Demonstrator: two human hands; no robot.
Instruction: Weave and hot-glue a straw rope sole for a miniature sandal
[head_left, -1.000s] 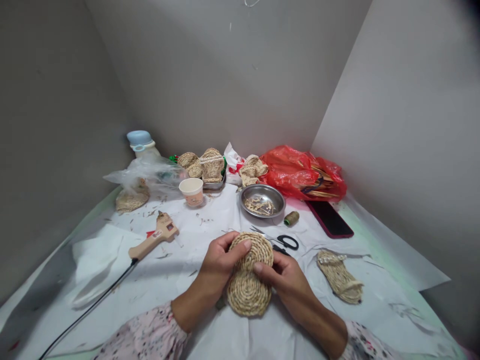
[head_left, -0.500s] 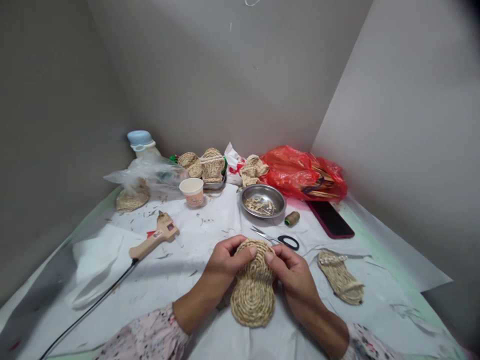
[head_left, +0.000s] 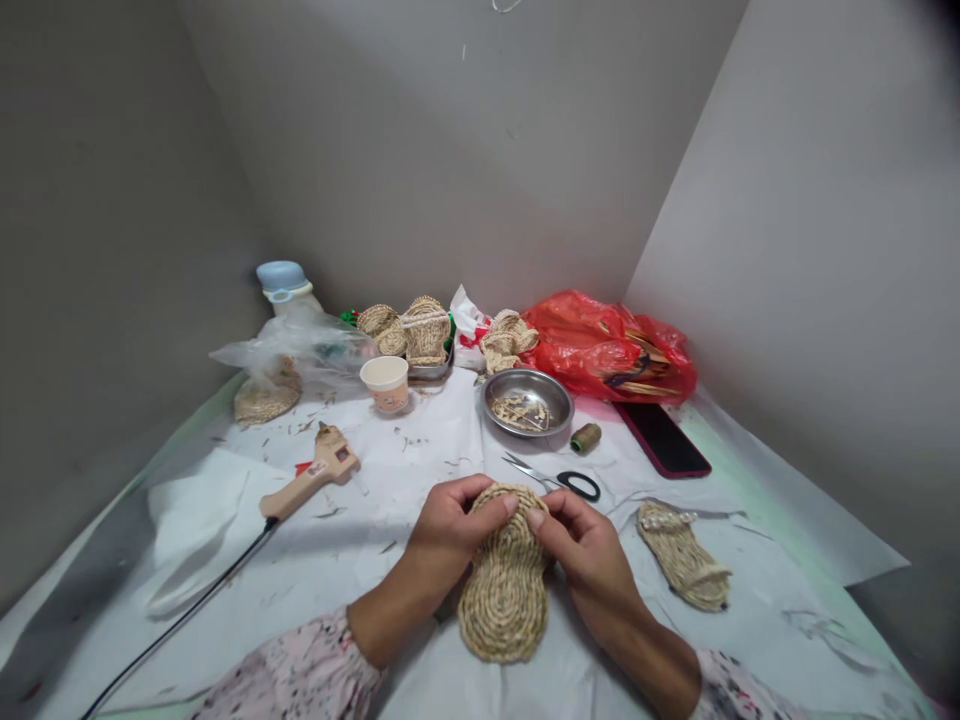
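Note:
A woven straw sole [head_left: 504, 600], shaped like a figure eight, lies flat in front of me on the white paper [head_left: 360, 540]. My left hand [head_left: 450, 530] grips its far end from the left, thumb pressed on top. From the right, my right hand [head_left: 581, 545] pinches the same end with thumb and fingers. Both hands are closed on the sole. A finished straw sandal [head_left: 684, 565] lies to the right of my right hand.
Scissors [head_left: 559, 478] lie just beyond my hands. A glue gun [head_left: 311, 475] with a black cord lies at left. Further back stand a metal bowl [head_left: 527, 402], thread spool [head_left: 585, 437], paper cup [head_left: 385, 383], dark red phone [head_left: 664, 438], red bag [head_left: 611, 345], clear bag [head_left: 292, 345] and several straw pieces [head_left: 409, 328].
The sole has dropped from tilted up in my hands to lying flatter on the paper. My right hand moved up to its far end beside my left thumb.

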